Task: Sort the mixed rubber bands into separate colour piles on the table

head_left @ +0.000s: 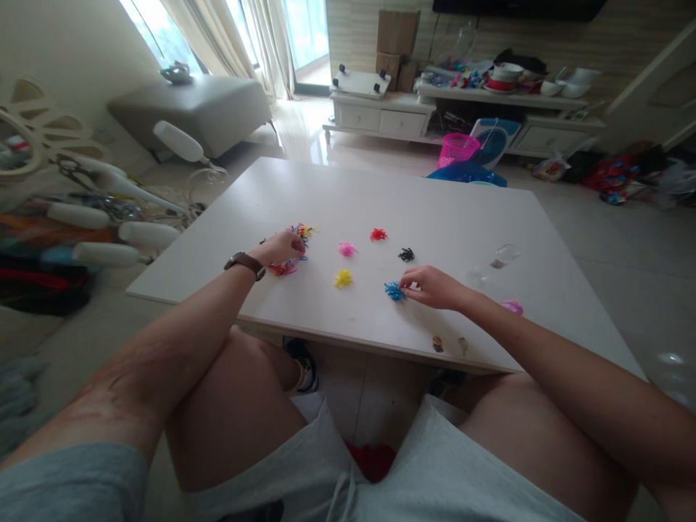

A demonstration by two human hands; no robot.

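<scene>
My left hand [283, 248], with a brown-strapped watch [244, 267] on its wrist, reaches into a mixed-colour pile of small rubber bands [283, 269]. Its fingers are closed at the tips; whatever is in them is too small to name. At the edge of a blue pile of rubber bands [394, 291], my right hand [428, 288] has its fingertips pinched together, and what they hold is hidden. Between and beyond the hands lie separate piles of pink bands [346, 249], yellow bands [343, 278], red bands [378, 234] and black bands [406, 254].
On the right of the white table [457, 214] lie a clear plastic container [505, 254], a pink item [512, 307] and a small yellow-and-blue figure [438, 344] near the front edge. A pink basket [457, 148] stands behind the table. White-padded arms [125, 232] flank its left side.
</scene>
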